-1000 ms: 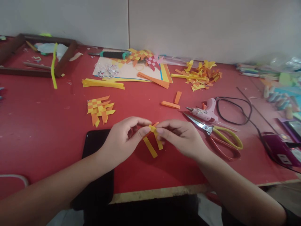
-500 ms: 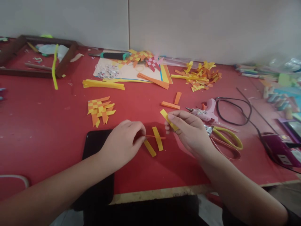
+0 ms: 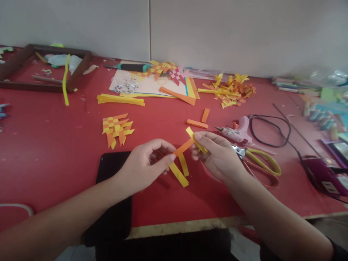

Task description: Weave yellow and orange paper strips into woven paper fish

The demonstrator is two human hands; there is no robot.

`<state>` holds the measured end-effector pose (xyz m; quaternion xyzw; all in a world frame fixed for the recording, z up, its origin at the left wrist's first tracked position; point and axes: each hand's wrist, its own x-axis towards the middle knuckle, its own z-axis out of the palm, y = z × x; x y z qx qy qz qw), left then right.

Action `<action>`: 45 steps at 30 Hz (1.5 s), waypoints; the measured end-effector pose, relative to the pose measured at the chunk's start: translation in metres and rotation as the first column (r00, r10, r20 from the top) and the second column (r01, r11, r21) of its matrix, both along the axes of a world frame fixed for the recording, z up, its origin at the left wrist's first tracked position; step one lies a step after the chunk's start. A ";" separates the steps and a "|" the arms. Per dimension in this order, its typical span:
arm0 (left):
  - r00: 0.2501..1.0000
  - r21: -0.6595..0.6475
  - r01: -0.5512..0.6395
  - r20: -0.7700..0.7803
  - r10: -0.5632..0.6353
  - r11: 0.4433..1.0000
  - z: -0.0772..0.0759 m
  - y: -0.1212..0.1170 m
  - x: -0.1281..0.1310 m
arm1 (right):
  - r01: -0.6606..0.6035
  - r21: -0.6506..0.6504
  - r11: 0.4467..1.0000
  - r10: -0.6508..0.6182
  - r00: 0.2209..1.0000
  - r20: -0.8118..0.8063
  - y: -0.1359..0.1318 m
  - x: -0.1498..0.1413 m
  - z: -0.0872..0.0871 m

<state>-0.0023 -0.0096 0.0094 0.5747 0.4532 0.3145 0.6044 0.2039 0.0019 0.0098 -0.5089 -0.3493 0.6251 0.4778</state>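
Between thumb and fingers, my left hand (image 3: 148,161) pinches an orange paper strip (image 3: 183,148), whose far end reaches my right hand. My right hand (image 3: 214,150) grips a folded yellow paper strip (image 3: 189,132), which slants up to the left; the orange end touches or passes behind it, I cannot tell which. Below and between my hands lie two yellow paper strips, a nearer one (image 3: 179,175) and one partly hidden behind the orange strip (image 3: 184,166). A woven orange and yellow paper fish (image 3: 116,128) lies flat on the table, left of my hands.
A black phone or tablet (image 3: 114,203) lies under my left forearm. Scissors (image 3: 262,161) and a pink glue gun (image 3: 237,132) with its cord sit to the right. Orange strips (image 3: 197,123), yellow strips (image 3: 121,100), paper scraps (image 3: 233,90) and a wooden frame (image 3: 35,86) lie farther back.
My left hand has lifted the orange strip off the table and brought its end up to the yellow strip in my right hand. The nearer yellow strip has shifted slightly right. My right hand has barely moved.
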 end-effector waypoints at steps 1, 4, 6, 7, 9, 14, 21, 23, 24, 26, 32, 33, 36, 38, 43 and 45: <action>1.000 -0.001 -0.010 0.004 0.010 1.000 0.000 0.000 0.000 | 0.005 -0.007 1.000 -0.005 1.000 -0.010 0.000 0.000 0.000; 0.999 -0.013 -0.034 0.023 0.035 0.999 -0.002 -0.001 0.000 | 0.014 -0.009 1.000 -0.014 0.999 -0.030 0.000 0.000 0.001; 0.998 -0.018 -0.045 0.032 0.045 0.999 -0.002 -0.002 0.000 | 0.010 -0.006 1.000 -0.010 1.000 -0.029 0.000 -0.001 0.002; 0.998 -0.020 -0.048 0.034 0.049 0.999 -0.003 -0.002 0.000 | 0.005 -0.004 1.000 -0.005 1.000 -0.025 0.000 -0.001 0.001; 0.998 -0.022 -0.051 0.028 0.051 0.998 -0.003 -0.002 0.000 | -0.006 0.002 1.000 0.006 1.000 -0.015 0.000 -0.002 0.001; 0.999 -0.009 -0.053 0.013 0.053 0.999 -0.005 -0.002 0.000 | 0.008 0.002 1.000 -0.008 1.000 -0.003 0.000 -0.003 -0.002; 0.998 -0.023 -0.063 -0.025 0.063 0.998 -0.001 0.000 0.002 | 0.001 0.068 0.998 -0.003 1.000 0.028 -0.002 -0.002 -0.004; 0.997 -0.037 -0.068 -0.024 0.067 0.997 0.000 0.001 0.003 | -0.011 0.092 0.996 0.007 0.999 0.046 -0.002 -0.002 -0.005; 0.998 -0.049 -0.067 -0.018 0.066 0.997 0.000 0.001 0.003 | -0.015 0.103 0.995 0.009 0.998 0.057 -0.003 -0.001 -0.006; 0.998 -0.066 -0.063 -0.005 0.063 0.996 0.001 0.002 0.003 | -0.022 0.129 0.991 0.011 0.996 0.086 -0.004 0.000 -0.007; 0.996 -0.112 -0.068 0.051 0.074 0.991 -0.002 0.004 0.002 | -0.096 0.206 0.974 0.046 0.970 0.237 -0.006 0.002 -0.007; 0.995 -0.114 -0.062 0.065 0.070 0.991 -0.003 0.004 0.002 | -0.111 0.212 0.971 0.055 0.966 0.254 -0.006 0.002 -0.007; 0.994 -0.121 -0.060 0.088 0.071 0.991 -0.005 0.004 0.002 | -0.145 0.220 0.965 0.080 0.957 0.278 -0.007 0.000 -0.004; 0.990 -0.129 -0.072 0.115 0.087 0.989 -0.006 0.003 0.003 | -0.163 0.222 0.961 0.096 0.954 0.283 -0.008 -0.001 -0.003; 0.975 -0.160 -0.085 0.189 0.115 0.984 -0.005 0.003 0.003 | -0.250 0.215 0.944 0.152 0.909 0.389 -0.011 0.000 -0.002; 0.974 -0.178 -0.096 0.186 0.130 0.979 -0.005 0.003 0.002 | -0.283 0.203 0.937 0.166 0.877 0.452 -0.012 0.000 -0.002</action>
